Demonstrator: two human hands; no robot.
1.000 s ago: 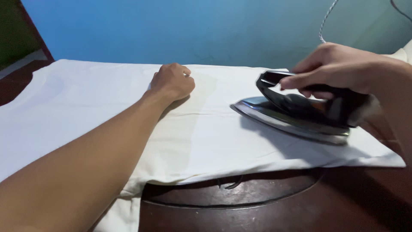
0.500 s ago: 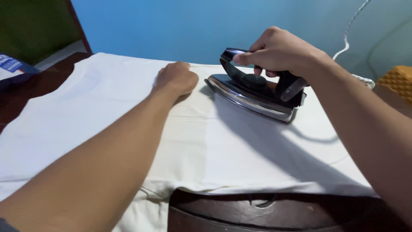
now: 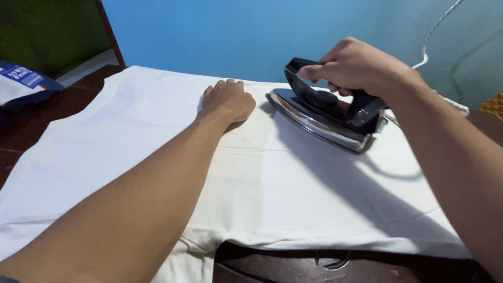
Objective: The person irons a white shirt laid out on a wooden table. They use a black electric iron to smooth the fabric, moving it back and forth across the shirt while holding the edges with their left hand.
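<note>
White cloth takes up most of the frame, spread flat over a dark wooden table whose edge peeks out at the bottom centre. Looks like a plain white garment, pretty smooth, with a faint crease line running across the middle. Behind it, across the top, is a blue wall, and there's a green patch in the upper left corner.

Next biggest is the iron, black body with a shiny metal soleplate, sitting on the cloth right of centre in the upper half, nose pointing toward the left of the frame. Right hand comes in from the right edge and its grip is wrapped tight round the iron's black handle, fingers curled under it. A light braided cord runs up the wall in the upper right.

Left hand is just left of the iron's nose, near but not touching it, resting on the cloth with the fingers curled in, pressing down, holding nothing.

Far left edge, a blue and white packet lies on the table, partly cut off.
</note>
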